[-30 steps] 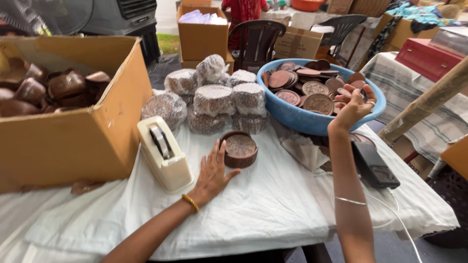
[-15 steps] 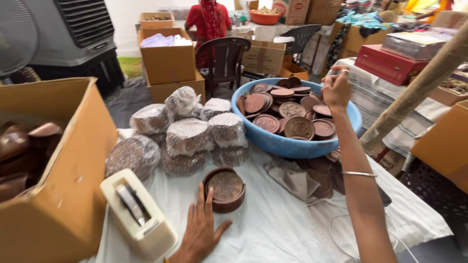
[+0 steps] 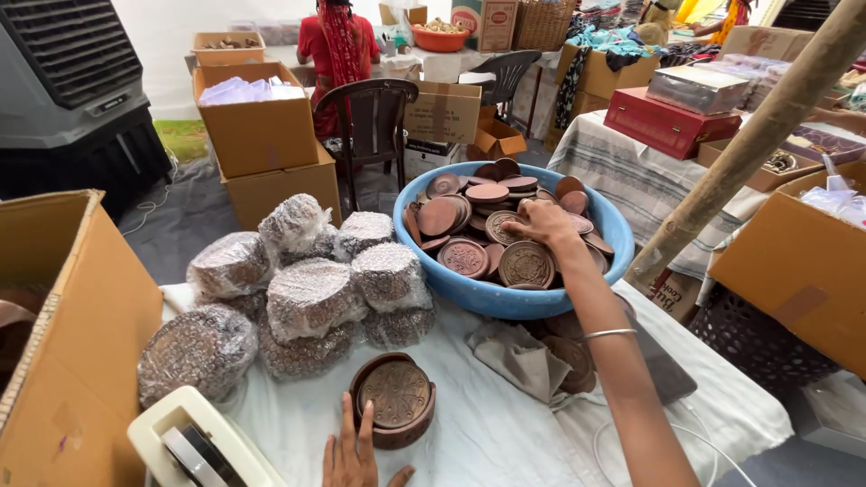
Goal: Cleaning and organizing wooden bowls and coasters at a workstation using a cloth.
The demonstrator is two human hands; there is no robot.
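A: Two hands in view. Right hand (image 3: 542, 224) was inside the blue tub (image 3: 505, 298), fingers curled down on the brown discs (image 3: 526, 263); grip on one, can't tell.

B: Left?

A: Left hand (image 3: 354, 454) lay open and flat, holding nothing, fingertips touching the round carved box (image 3: 394, 410), which sat on the table just in front of the tub.

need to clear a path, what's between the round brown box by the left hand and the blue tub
In the head view, a crumpled grey cloth lies between the round brown box and the blue tub, on the white table cover.
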